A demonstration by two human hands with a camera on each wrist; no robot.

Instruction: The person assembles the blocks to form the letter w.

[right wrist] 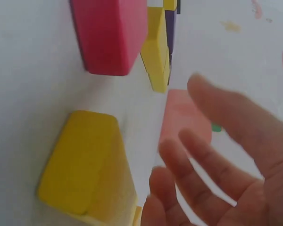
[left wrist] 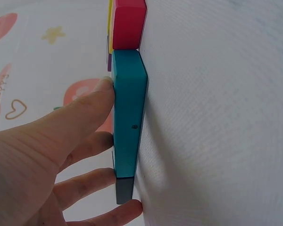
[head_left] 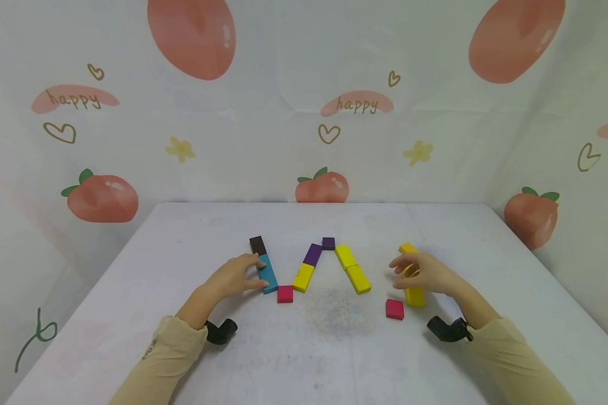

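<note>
My left hand [head_left: 243, 275] rests its straight fingertips [left wrist: 101, 92] against the left side of a teal block [head_left: 267, 274] [left wrist: 129, 122] lying flat on the white table [head_left: 334, 349]. A dark brown block [head_left: 257, 244] continues the teal one at its far end, and a red square block [head_left: 285, 293] [left wrist: 127, 23] lies at its near end. My right hand [head_left: 420, 273] hovers with fingers [right wrist: 217, 155] spread and holding nothing, just over a line of yellow blocks [head_left: 414, 295] [right wrist: 80, 165]. A second red square [head_left: 394, 309] [right wrist: 111, 35] lies left of that line.
Between the hands lies an inverted V: a yellow block [head_left: 303, 277] and a purple block [head_left: 312, 254] on the left arm, a dark purple square [head_left: 328, 243] at the peak, two yellow blocks [head_left: 358, 279] on the right arm. A peach-print cloth [head_left: 304, 112] backs the table.
</note>
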